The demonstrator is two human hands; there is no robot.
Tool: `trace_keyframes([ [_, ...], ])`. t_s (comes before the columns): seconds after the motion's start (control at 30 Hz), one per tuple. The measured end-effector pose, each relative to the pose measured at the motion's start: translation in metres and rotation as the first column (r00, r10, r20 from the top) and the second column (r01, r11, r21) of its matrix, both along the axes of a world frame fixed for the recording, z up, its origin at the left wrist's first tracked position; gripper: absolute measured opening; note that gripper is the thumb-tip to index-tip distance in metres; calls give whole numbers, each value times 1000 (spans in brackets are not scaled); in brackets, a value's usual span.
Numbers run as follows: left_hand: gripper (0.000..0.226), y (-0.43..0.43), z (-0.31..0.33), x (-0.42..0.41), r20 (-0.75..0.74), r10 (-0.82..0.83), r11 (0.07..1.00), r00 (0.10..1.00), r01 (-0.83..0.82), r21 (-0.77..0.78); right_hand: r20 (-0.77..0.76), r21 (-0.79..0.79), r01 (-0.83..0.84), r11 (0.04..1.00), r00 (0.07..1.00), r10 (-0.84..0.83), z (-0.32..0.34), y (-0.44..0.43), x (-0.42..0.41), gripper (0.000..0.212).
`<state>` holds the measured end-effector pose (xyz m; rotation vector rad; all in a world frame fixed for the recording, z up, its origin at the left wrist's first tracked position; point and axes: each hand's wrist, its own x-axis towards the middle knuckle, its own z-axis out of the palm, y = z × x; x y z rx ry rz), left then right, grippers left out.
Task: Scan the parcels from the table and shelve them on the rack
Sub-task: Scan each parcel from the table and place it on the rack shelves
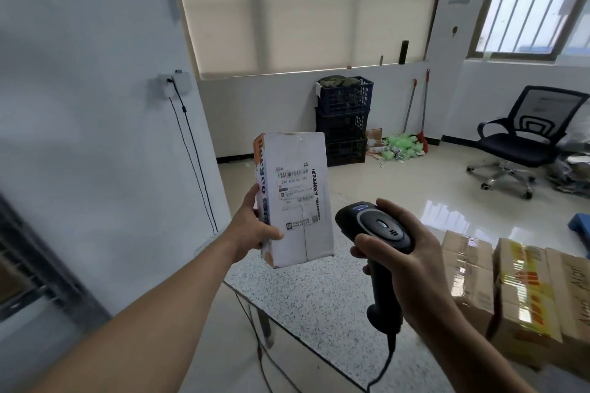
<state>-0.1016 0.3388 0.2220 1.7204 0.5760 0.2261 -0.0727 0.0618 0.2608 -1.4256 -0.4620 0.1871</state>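
My left hand (252,226) grips a white parcel box (297,201) upright above the speckled table (319,297), its barcode label facing me. The box has an orange and blue printed side under my thumb. My right hand (412,262) holds a black corded barcode scanner (376,230) by its handle, just right of the parcel, with the head pointing toward the box. A dark frame at the far left edge may be the rack (28,268); it is blurred.
Cardboard boxes (510,290) sit beyond the table's right side. Stacked dark crates (344,121), green litter, brooms and a black office chair (523,140) stand on the glossy floor beyond. A white wall with hanging cables is at left.
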Motion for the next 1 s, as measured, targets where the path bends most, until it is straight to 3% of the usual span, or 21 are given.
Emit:
trace_keyframes([
  [0.5, 100, 107, -66, -199, -126, 122, 983, 985, -137, -119, -62, -71, -140, 988, 989, 136, -26, 128, -130, 62],
  [0.77, 105, 169, -113, -340, -261, 197, 967, 945, -231, -108, -144, -125, -226, 966, 968, 207, -68, 201, -232, 60],
  [1.0, 108, 198, -126, -408, -330, 231, 957, 915, -275, -93, -222, -118, -287, 951, 941, 257, -85, 239, -284, 53],
])
